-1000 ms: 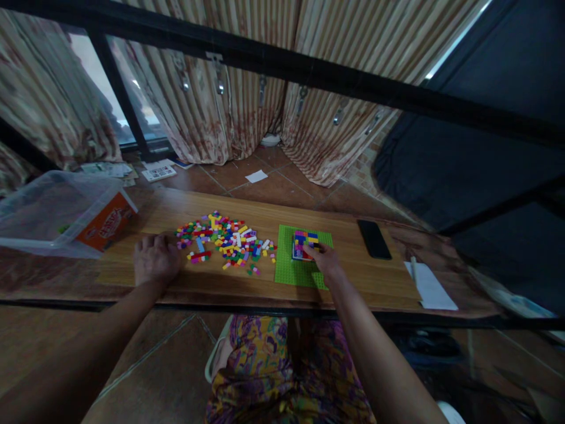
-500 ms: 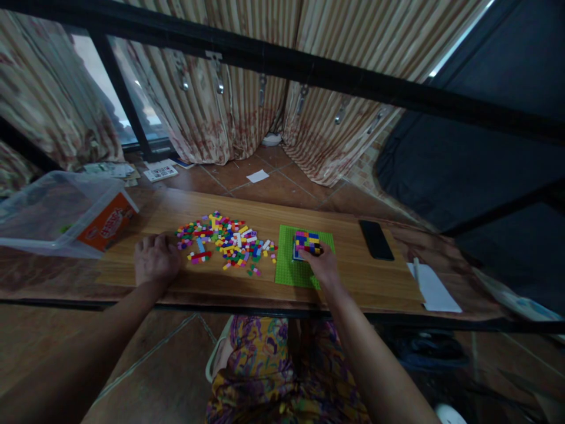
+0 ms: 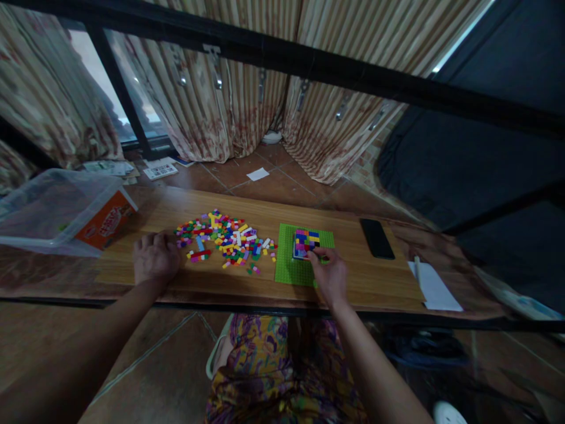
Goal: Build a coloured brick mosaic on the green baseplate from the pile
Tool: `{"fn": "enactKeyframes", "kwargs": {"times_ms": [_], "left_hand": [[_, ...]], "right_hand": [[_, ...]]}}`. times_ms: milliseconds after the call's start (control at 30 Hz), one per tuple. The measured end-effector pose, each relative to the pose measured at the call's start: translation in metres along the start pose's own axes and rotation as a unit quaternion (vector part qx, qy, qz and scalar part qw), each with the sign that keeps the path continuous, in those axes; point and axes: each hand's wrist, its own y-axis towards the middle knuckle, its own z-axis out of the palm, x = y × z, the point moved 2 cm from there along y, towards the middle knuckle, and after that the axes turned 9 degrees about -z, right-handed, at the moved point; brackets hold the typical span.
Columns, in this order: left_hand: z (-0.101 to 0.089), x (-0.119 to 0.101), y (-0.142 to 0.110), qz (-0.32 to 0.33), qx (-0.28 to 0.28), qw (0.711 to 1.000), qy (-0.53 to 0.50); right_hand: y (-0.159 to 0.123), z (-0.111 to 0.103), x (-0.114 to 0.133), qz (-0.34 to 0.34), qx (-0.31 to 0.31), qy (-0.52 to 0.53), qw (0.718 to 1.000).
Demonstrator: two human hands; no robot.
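A small block of stacked toy bricks (image 3: pixel 305 240), in blue, yellow, red and purple, sits on a green baseplate (image 3: pixel 286 270). My right hand (image 3: pixel 332 275) is at the block's near right corner, thumb and index finger drawn close together. Whether a small brick is between those fingertips cannot be made out. My left hand (image 3: pixel 155 257) rests palm down on the wooden board, its fingers curled under and nothing visible in them. Just to its right spreads a pile of loose coloured bricks (image 3: pixel 227 238).
A clear plastic box (image 3: pixel 57 206) with an orange label stands at the far left. Right of the baseplate lies a black phone (image 3: pixel 376 239). Farther right are white paper (image 3: pixel 439 288) and a pen (image 3: pixel 417 270). A dark bar (image 3: pixel 282 50) crosses beyond the wooden board (image 3: pixel 353 282).
My right hand has drawn back slightly toward the right and near side, uncovering more of the block's right edge. My left hand stays where it was.
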Motion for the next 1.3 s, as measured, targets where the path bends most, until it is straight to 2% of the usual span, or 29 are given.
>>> {"fn": "enactKeyframes", "kwargs": {"times_ms": [67, 200, 433, 567, 700, 833, 1167, 1300], "left_hand": [[-0.001, 0.0, 0.0, -0.004, -0.006, 1.0, 0.0], [-0.003, -0.001, -0.001, 0.0, -0.008, 1.0, -0.011], [-0.002, -0.002, -0.001, -0.001, -0.009, 1.0, -0.019], [-0.003, -0.001, -0.001, -0.01, -0.003, 1.0, -0.027], [-0.002, 0.0, -0.002, -0.013, -0.01, 0.999, -0.041], [-0.001, 0.0, -0.002, -0.017, -0.01, 0.999, -0.041], [-0.003, -0.001, -0.003, -0.008, -0.009, 1.0, -0.024], [-0.003, -0.001, -0.002, -0.007, -0.011, 0.999, -0.03]], "right_hand": [[-0.004, 0.003, 0.009, -0.038, 0.026, -0.053, 0.998], [-0.006, 0.012, 0.015, -0.044, 0.058, -0.169, 0.983], [-0.008, 0.009, 0.018, -0.071, 0.074, -0.235, 0.967], [-0.009, 0.007, 0.017, -0.071, 0.069, -0.228, 0.969], [-0.008, 0.008, 0.01, -0.027, 0.042, -0.149, 0.988], [-0.008, 0.012, 0.008, -0.009, 0.021, -0.105, 0.994], [-0.007, 0.017, 0.026, -0.002, 0.014, -0.213, 0.977], [-0.003, 0.017, 0.03, -0.005, 0.021, -0.227, 0.974]]}}
